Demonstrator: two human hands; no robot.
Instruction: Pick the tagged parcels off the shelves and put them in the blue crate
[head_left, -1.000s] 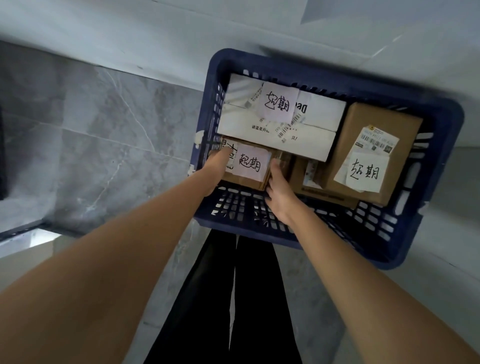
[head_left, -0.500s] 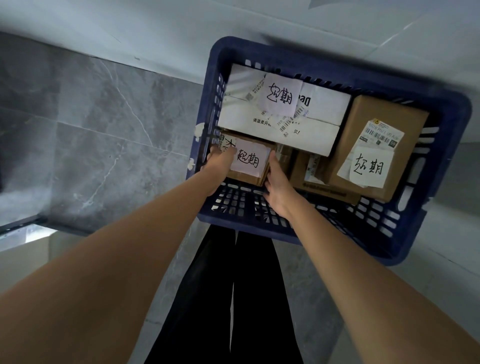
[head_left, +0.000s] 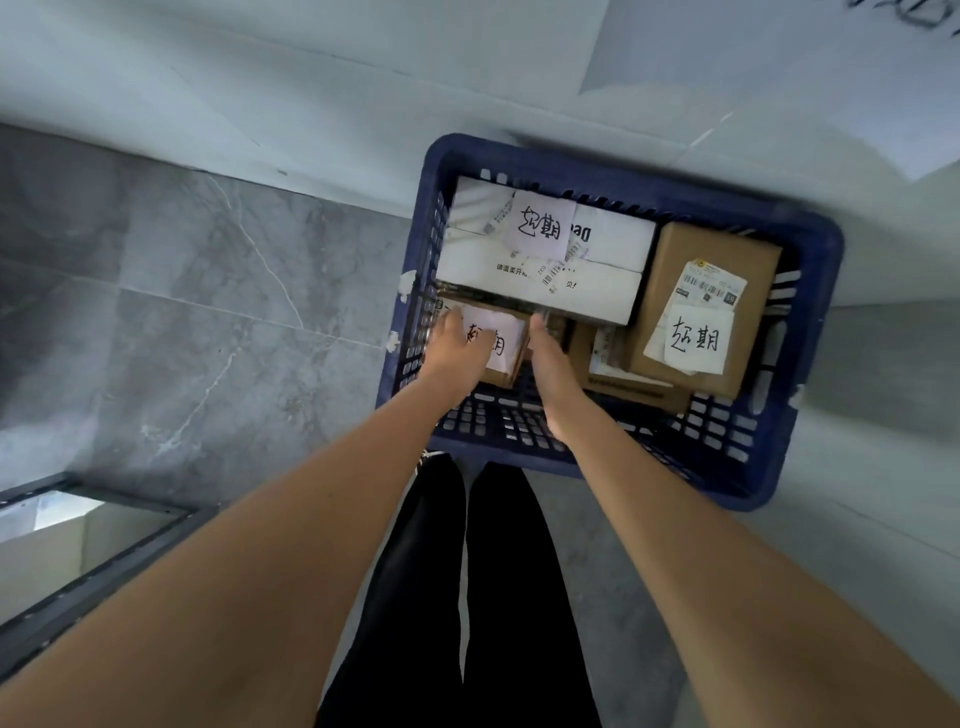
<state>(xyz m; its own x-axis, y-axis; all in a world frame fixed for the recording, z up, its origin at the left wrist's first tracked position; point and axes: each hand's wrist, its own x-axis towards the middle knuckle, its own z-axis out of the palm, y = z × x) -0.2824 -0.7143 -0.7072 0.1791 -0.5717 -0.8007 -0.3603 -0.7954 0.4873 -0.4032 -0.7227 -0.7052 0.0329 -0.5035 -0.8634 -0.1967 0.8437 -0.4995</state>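
1. Small brown parcel (head_left: 501, 345) with a handwritten white tag, low in the blue crate (head_left: 587, 158), near-left corner.
2. Left hand (head_left: 457, 351) laid over its top, fingers curled on the tag.
3. Right hand (head_left: 548, 364) flat against its right side, fingers straight.
4. White parcel (head_left: 545, 260) and larger brown parcel (head_left: 711, 291) alongside, both tagged.

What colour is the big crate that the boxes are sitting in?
Dark blue. The crate shows best in the head view, the only one here.
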